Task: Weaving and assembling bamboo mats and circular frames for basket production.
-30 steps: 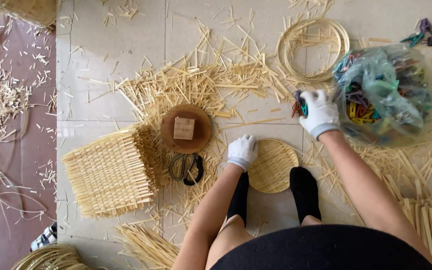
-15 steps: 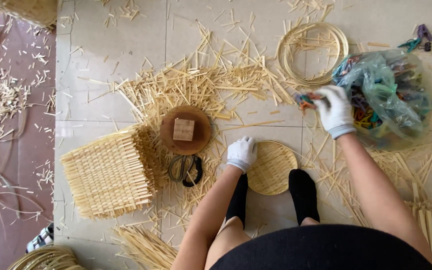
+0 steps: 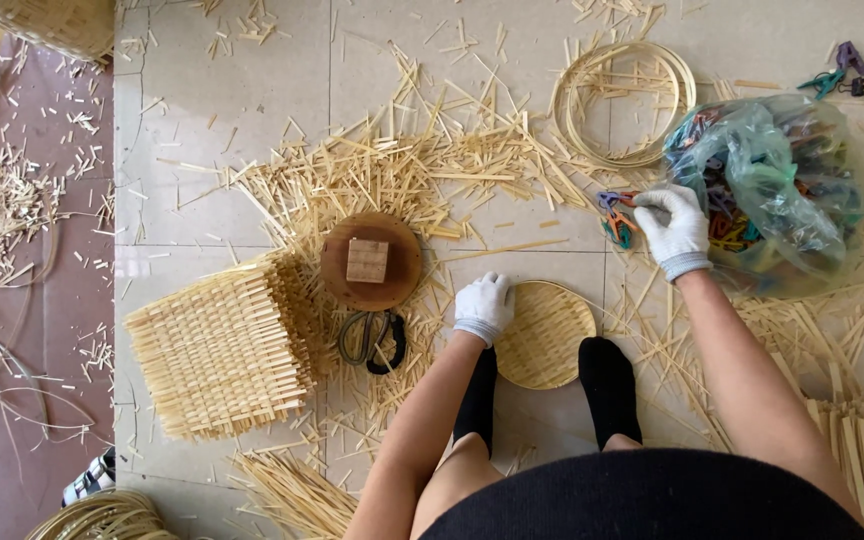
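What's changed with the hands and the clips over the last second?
The right hand drew a small bunch of coloured clips out from the clear bag to the floor on its left. The left hand stayed on the edge of the round woven disc; scissors and wooden mould did not move.

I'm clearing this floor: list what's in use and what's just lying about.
In use:
left hand on round woven disc
right hand gripping coloured clips
clip bag

Lying about:
scissors
square woven mat
wooden disc
hoops
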